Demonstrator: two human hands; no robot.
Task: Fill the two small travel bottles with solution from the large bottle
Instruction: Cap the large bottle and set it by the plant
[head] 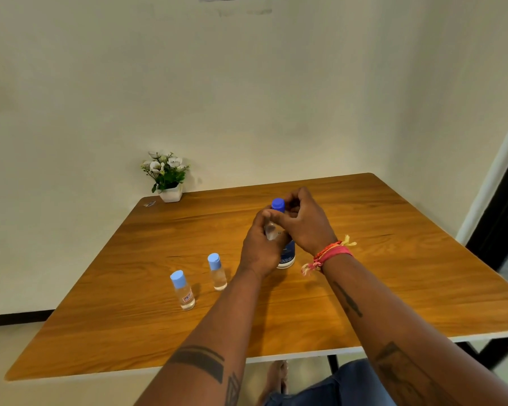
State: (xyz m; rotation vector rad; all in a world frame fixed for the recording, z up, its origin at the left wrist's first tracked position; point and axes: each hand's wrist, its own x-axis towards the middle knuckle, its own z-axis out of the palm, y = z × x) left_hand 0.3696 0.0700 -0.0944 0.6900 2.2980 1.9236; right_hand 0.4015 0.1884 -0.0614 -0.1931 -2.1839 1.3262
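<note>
The large clear bottle (286, 253) with a dark blue label stands upright on the wooden table (393, 259), near its middle. My left hand (261, 247) is wrapped around its body. The fingers of my right hand (302, 221) close on its blue cap (278, 204), which sits on the neck. Two small clear travel bottles stand to the left, both with light blue caps on. One small bottle (217, 272) is close to my left wrist; the other small bottle (184, 291), with a red-and-white sticker, is further left and nearer to me.
A small white pot of white flowers (167, 177) sits at the table's far left corner against the wall, with a small scrap (149, 203) beside it. A dark doorway edge (505, 206) is at the right. My knee and foot show below the table's near edge.
</note>
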